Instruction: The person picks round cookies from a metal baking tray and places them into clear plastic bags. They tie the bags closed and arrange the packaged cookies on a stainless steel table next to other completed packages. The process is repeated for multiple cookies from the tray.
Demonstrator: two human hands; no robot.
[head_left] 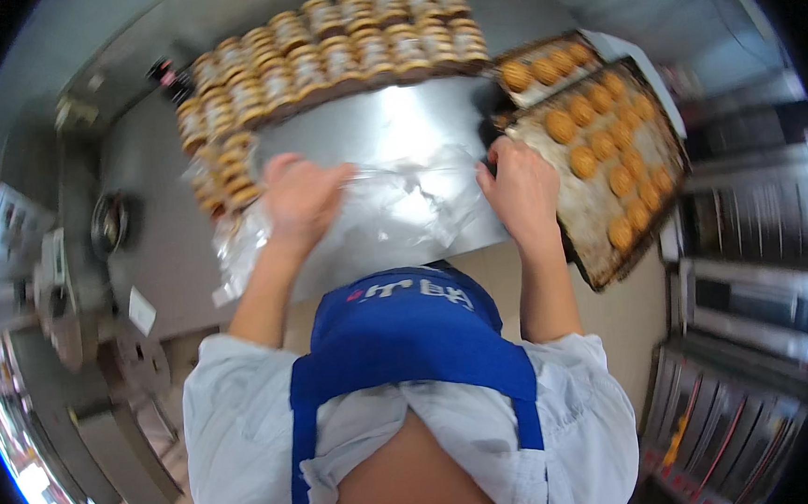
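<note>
Clear plastic [410, 207], one: by near edge of the surface [325, 131]. Left hand [302, 201], right hand [523, 186]: fingers closed, each pinching plastic. Step, I judge: spreading it; next move calls for even tension.

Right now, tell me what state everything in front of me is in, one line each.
Left hand: closed on the plastic film's edge
Right hand: pinching its other side
Clear plastic film: spread between the hands, crumpled
Packaged round pastries: lined up in rows
Front baking tray: loaded, unwrapped
Golden round pastries: unwrapped
Rear baking tray: loaded, partly covered by the front one
Steel table: shiny, reflecting light
</note>
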